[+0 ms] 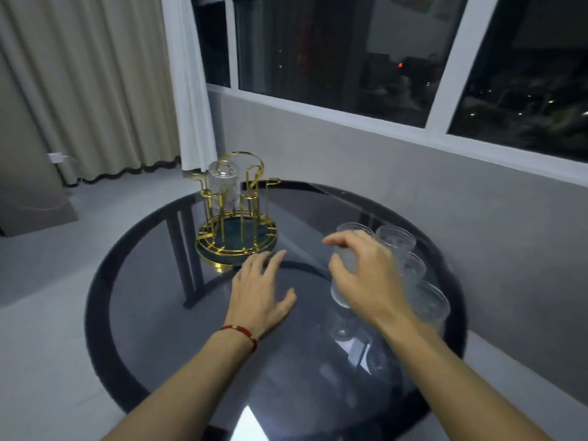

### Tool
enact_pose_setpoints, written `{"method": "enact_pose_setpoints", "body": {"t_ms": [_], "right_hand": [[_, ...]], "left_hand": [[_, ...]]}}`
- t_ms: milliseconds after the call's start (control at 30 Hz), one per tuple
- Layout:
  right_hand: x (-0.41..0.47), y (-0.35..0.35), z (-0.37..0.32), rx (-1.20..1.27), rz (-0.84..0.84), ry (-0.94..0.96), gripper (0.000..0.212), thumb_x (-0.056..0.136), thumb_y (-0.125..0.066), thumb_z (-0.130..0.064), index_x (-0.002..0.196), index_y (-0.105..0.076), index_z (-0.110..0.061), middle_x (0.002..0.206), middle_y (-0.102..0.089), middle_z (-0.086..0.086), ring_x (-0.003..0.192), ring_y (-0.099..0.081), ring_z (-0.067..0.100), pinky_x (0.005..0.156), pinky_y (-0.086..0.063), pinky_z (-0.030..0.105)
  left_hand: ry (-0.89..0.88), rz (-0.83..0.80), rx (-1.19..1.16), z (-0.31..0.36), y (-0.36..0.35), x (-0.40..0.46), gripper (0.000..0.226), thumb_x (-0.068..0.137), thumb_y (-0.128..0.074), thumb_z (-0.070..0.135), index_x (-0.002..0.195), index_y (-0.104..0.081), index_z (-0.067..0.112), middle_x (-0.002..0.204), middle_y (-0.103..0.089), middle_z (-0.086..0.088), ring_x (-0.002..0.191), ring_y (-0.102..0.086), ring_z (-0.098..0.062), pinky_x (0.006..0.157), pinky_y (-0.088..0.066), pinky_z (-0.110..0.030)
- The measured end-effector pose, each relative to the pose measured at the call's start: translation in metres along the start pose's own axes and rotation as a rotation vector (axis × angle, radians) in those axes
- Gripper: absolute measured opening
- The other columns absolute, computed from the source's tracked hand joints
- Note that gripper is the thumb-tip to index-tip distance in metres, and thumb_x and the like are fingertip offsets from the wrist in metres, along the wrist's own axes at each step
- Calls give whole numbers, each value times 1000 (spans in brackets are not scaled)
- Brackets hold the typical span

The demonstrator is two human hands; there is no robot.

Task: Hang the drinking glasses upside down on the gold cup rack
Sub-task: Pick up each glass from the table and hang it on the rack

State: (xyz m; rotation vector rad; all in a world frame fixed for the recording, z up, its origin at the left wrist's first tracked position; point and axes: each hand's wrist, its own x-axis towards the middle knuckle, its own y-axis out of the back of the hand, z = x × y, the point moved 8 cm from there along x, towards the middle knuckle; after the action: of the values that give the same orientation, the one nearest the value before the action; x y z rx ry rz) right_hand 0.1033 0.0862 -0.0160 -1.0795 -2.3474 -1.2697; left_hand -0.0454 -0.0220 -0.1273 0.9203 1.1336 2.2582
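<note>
The gold cup rack (237,240) stands on the far left part of a round dark glass table (165,313). One clear ribbed glass (223,183) hangs upside down on a rack arm. Several more clear glasses (396,241) stand in a group at the table's right side. My right hand (366,275) is wrapped around one glass (342,265) of that group, blurred with motion. My left hand (259,291) lies flat on the table with fingers spread, just in front of the rack's base, holding nothing.
A grey wall with a dark window runs behind the table on the right. Curtains hang at the back left over a light floor. The table's rim (98,316) curves close on the left and near sides.
</note>
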Motion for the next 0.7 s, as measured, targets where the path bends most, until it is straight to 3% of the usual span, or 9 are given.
{"method": "enact_pose_setpoints", "body": {"t_ms": [100, 233, 367, 467, 600, 700], "right_hand": [[-25, 30, 22, -84, 50, -33, 24, 86, -67, -3, 102, -77, -16, 107, -73, -5, 108, -62, 18, 96, -41, 19], [-33, 63, 55, -165, 125, -236, 26, 86, -66, -16, 110, -74, -22, 120, -71, -2, 119, -57, 26, 103, -44, 43], [-53, 59, 94, -271, -101, -499, 65, 83, -68, -46, 142, -50, -26, 148, -47, 7, 134, -45, 32, 106, -41, 47], [-61, 57, 107, -190, -171, -546, 85, 79, -68, -55, 151, -34, -28, 157, -34, 5, 139, -44, 32, 104, -45, 48], [-62, 63, 110, -169, -127, -520, 84, 79, -67, -55, 152, -33, -30, 157, -37, 6, 141, -41, 29, 105, -42, 46], [-58, 67, 103, -190, -93, -442, 65, 83, -66, -48, 143, -50, -28, 149, -48, 1, 140, -42, 25, 110, -39, 45]], "left_hand": [[-74, -61, -247, 45, -14, -6, 80, 85, -71, 39, 153, -36, 18, 149, -46, -7, 140, -37, -23, 114, -33, -35], [-25, -74, -435, 83, -28, -8, 87, 84, -75, 39, 155, -30, 17, 155, -40, -4, 144, -35, -16, 112, -27, -24], [61, -79, -556, 101, -39, 1, 95, 82, -78, 37, 158, -23, 17, 160, -34, -4, 146, -34, -19, 117, -30, -31], [91, -72, -569, 109, -46, 8, 98, 81, -80, 38, 158, -22, 17, 160, -35, -4, 145, -34, -19, 112, -28, -26], [119, -48, -559, 111, -49, 13, 100, 80, -83, 39, 157, -23, 15, 159, -39, -7, 143, -39, -23, 115, -34, -35], [123, -16, -544, 108, -43, 13, 102, 77, -83, 41, 156, -24, 15, 159, -40, -8, 143, -40, -24, 116, -37, -41]]}}
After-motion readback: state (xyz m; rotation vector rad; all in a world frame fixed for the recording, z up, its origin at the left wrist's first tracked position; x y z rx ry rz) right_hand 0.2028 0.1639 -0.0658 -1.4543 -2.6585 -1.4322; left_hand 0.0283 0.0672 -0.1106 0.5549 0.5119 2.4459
